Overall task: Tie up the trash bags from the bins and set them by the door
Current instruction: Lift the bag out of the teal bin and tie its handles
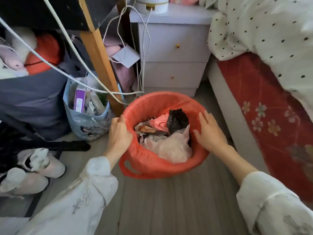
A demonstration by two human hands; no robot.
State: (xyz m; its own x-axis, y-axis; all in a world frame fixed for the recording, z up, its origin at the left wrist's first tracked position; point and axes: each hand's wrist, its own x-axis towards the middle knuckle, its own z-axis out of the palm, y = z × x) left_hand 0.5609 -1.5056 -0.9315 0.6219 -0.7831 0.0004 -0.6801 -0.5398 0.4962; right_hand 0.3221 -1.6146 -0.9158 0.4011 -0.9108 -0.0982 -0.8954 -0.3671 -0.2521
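A round bin lined with a red plastic trash bag (152, 163) stands on the grey floor in the middle of the view. The bag is folded over the rim, and one handle loop hangs at the front left. Inside lie a pale pink bag, a black clump and paper scraps (169, 143). My left hand (118, 134) grips the bag's folded edge on the left rim. My right hand (209, 131) lies flat on the right rim with its fingers spread.
A light blue shopping bag (88, 119) full of boxes stands left of the bin beside a wooden post (101, 65). White cables cross above. A white nightstand (174, 53) is behind, a bed with a red sheet (271, 107) on the right, pale shoes (39, 163) on the left.
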